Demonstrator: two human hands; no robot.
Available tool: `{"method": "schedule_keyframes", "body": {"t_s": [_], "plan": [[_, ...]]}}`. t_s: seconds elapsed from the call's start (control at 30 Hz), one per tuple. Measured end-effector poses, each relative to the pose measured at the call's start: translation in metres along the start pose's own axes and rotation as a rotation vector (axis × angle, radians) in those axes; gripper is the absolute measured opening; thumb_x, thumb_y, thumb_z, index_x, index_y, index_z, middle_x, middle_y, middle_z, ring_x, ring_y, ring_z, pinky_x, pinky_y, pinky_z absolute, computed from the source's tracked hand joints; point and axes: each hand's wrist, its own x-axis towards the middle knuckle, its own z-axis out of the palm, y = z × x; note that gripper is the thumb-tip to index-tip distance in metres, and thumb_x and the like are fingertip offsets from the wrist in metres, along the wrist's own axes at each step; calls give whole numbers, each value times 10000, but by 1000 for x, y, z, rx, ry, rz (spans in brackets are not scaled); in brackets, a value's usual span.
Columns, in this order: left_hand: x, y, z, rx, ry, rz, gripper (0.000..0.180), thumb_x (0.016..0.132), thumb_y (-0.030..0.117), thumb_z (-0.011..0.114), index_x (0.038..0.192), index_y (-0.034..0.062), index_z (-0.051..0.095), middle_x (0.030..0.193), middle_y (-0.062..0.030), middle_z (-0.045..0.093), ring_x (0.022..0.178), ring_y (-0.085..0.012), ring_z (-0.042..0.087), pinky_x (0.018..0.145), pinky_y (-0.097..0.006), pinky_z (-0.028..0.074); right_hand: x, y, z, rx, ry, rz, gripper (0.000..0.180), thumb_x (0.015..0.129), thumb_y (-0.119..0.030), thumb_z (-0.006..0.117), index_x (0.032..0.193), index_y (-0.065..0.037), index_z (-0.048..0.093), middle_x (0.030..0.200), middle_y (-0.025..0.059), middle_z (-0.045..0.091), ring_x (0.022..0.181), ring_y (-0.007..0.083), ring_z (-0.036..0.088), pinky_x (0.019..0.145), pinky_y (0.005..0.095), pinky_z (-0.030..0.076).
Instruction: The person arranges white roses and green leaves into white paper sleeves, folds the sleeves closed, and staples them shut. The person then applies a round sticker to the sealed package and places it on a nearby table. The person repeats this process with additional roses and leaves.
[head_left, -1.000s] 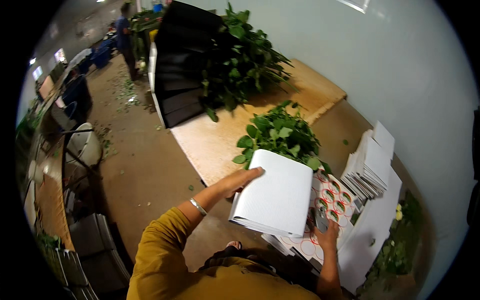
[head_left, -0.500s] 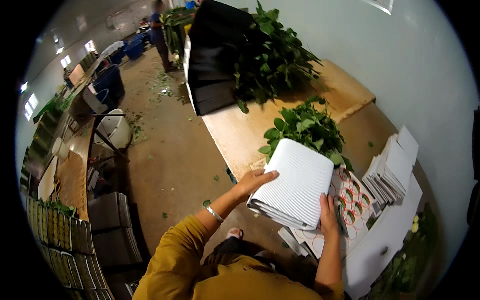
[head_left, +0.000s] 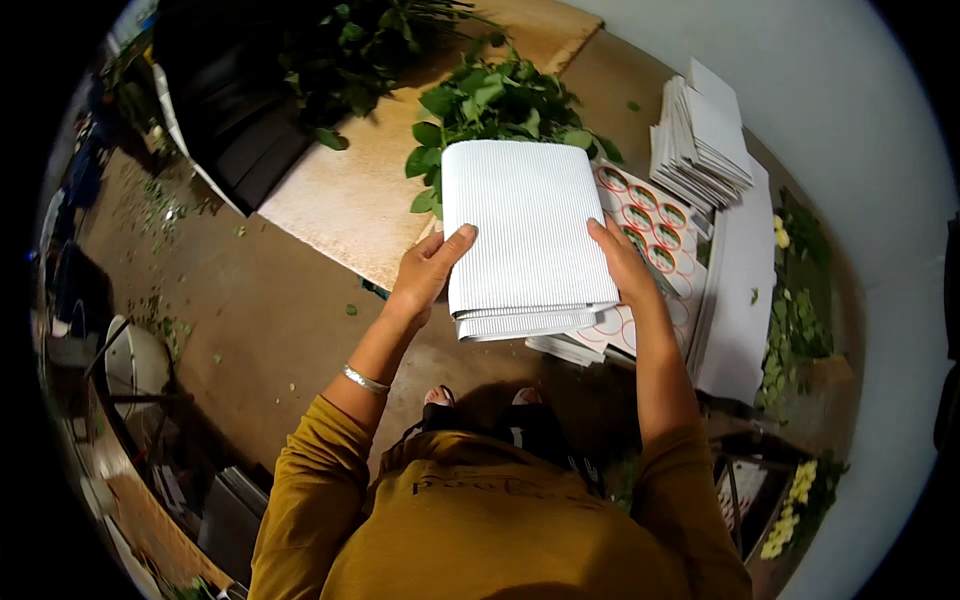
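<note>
The left hand [head_left: 425, 275] grips the left edge of a stack of white corrugated sheets [head_left: 525, 240], held level above the counter [head_left: 340, 205] edge, just before a leafy bunch [head_left: 495, 105] — the right hand [head_left: 620, 262] clasps its right edge. Judged mid-carry: the stack is squared up, and next needs a steady, even lowering onto the sheet of round stickers [head_left: 650, 215].

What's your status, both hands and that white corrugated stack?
Left hand and right hand grip opposite sides of the white corrugated sheet stack, held level above the table edge. Leafy stems just beyond it, sticker sheet underneath.
</note>
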Motion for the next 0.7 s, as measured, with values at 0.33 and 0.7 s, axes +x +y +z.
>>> {"method": "schedule_keyframes", "body": {"t_s": [0.33, 0.7], "plan": [[-1, -15, -4, 58, 14, 26, 612, 773, 438, 631, 1055, -74, 448, 942, -114, 521, 872, -151, 498, 786, -260, 406, -25, -7, 9, -38, 53, -11, 542, 893, -356, 449, 1268, 25, 361, 1127, 119, 514, 990, 153, 496, 859, 244, 376], [4, -19, -2, 80, 35, 25, 620, 768, 429, 634, 1052, -75, 413, 940, -112, 497, 876, -161, 488, 806, -274, 397, -20, -5, 1, -128, 15, 16, 631, 885, -411, 431, 1309, 36, 291, 1243, 159, 444, 1125, 204, 433, 947, 278, 317]]}}
